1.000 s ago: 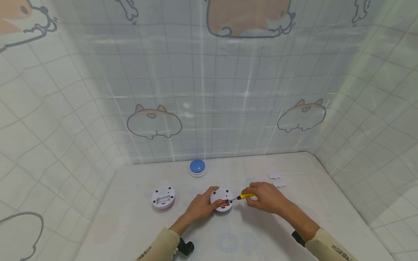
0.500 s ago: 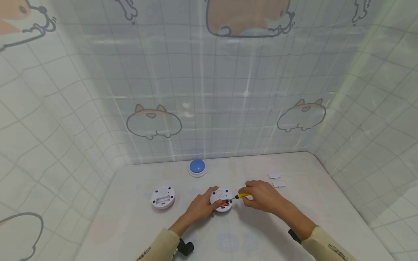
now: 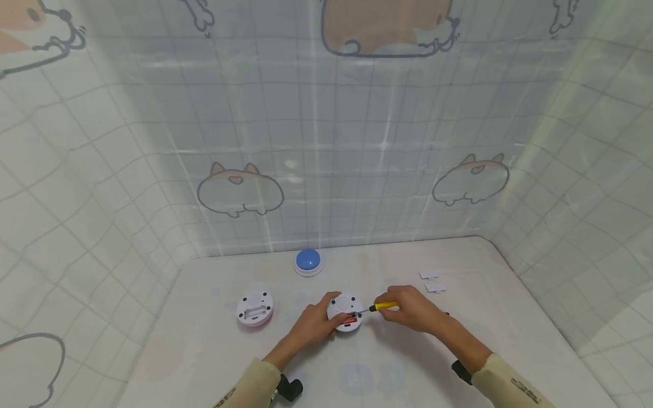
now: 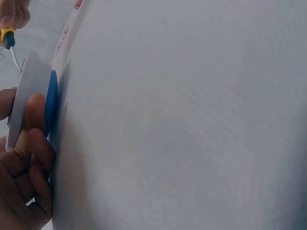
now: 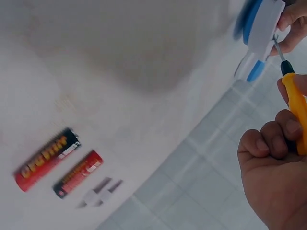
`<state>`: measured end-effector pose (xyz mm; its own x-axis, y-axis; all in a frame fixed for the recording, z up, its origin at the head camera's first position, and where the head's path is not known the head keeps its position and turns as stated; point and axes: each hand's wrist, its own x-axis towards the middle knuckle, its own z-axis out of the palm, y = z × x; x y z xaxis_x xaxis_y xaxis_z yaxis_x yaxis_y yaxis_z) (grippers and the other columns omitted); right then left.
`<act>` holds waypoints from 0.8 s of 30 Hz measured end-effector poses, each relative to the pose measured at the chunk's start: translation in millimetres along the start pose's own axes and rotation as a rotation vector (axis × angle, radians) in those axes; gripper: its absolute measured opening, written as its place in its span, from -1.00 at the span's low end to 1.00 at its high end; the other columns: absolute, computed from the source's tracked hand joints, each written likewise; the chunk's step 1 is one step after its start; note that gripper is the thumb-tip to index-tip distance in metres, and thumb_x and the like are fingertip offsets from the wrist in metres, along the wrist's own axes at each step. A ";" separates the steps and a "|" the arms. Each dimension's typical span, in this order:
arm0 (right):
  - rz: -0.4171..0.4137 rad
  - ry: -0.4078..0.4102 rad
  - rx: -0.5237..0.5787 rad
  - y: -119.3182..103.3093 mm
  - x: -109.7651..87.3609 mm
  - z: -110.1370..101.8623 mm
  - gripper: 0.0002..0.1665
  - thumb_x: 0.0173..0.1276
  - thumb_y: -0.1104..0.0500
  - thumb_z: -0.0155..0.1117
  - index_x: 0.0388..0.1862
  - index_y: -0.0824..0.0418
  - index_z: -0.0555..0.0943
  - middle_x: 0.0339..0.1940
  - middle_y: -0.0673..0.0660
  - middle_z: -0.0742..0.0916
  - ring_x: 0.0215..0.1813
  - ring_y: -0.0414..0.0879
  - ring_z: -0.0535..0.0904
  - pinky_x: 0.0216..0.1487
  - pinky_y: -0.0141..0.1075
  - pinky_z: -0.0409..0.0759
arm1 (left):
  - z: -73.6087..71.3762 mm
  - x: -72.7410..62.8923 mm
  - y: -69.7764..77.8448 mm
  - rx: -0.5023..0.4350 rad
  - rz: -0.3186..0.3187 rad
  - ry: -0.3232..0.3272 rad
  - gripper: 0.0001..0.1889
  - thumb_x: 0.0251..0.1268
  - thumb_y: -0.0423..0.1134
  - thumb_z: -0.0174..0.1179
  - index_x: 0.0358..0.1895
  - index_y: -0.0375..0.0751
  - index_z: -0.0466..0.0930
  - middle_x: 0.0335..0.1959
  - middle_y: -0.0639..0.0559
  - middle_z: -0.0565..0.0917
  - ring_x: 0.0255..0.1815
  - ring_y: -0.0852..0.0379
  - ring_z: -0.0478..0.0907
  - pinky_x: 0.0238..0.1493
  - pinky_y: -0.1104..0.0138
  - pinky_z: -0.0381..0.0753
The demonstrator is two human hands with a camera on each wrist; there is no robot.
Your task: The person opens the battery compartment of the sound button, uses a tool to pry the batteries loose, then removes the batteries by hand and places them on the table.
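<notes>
Your left hand (image 3: 313, 322) holds the blue-and-white button (image 3: 344, 304), at three o'clock from the pink button (image 3: 255, 309). Your right hand (image 3: 410, 309), three o'clock from the held one, pinches the yellow screwdriver (image 3: 385, 305), tip near the red battery (image 3: 350, 320).

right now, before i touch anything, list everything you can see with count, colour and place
tabletop: 1, whitish, under everything
backdrop: grey-white grid with dog drawings, back and sides
blue-topped button: 1, blue and white, back centre
pink-rimmed button: 1, white and pink, left, underside up
held button: 1, white and blue, centre, underside up
fitted battery: at least 1, red, in the held button
screwdriver: 1, yellow and black, tip at the held button
flat pieces: 2, white, right
loose batteries: 2, red and black, near the flat pieces
sleeves: 2, beige, front
wrist gear: black, by the sleeves
left hand: 1, gripping the held button
right hand: 1, holding the screwdriver
</notes>
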<state>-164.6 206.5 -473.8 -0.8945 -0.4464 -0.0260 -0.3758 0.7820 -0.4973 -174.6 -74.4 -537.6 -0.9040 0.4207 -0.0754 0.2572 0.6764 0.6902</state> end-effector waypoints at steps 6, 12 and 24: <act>0.026 0.011 0.167 9.6 -0.9 4.5 -0.79 0.37 0.06 0.37 -0.04 -0.06 0.79 -0.25 -0.26 0.70 -0.20 -0.21 0.54 -0.14 -0.30 0.56 | 0.3 -1.1 -0.8 0.020 -0.008 0.011 -0.33 0.40 0.26 0.14 0.47 0.11 0.28 -0.72 0.29 0.58 -0.57 0.28 0.46 -0.30 0.29 0.39; 0.063 0.030 0.242 13.8 -1.5 8.4 -0.81 0.36 0.06 0.38 -0.07 -0.07 0.78 -0.15 -0.20 0.76 -0.06 -0.17 0.58 0.04 -0.10 0.56 | -0.8 -1.3 -0.5 0.004 -0.021 0.006 -0.33 0.40 0.26 0.14 0.48 0.12 0.28 -0.71 0.26 0.60 -0.62 0.26 0.46 -0.34 0.30 0.40; 0.117 0.021 0.299 19.3 -1.9 9.2 -0.77 0.37 0.02 0.38 -0.04 0.00 0.78 -0.08 -0.04 0.76 -0.10 -0.08 0.55 -0.02 -0.13 0.54 | -0.3 -1.3 -0.9 0.003 -0.006 0.015 -0.32 0.40 0.28 0.13 0.48 0.12 0.28 -0.73 0.29 0.60 -0.64 0.27 0.46 -0.33 0.31 0.42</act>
<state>-168.0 218.4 -491.4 -0.9334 -0.3495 -0.0816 -0.1852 0.6637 -0.7247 -173.7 -75.7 -537.9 -0.9106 0.4075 -0.0687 0.2528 0.6809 0.6874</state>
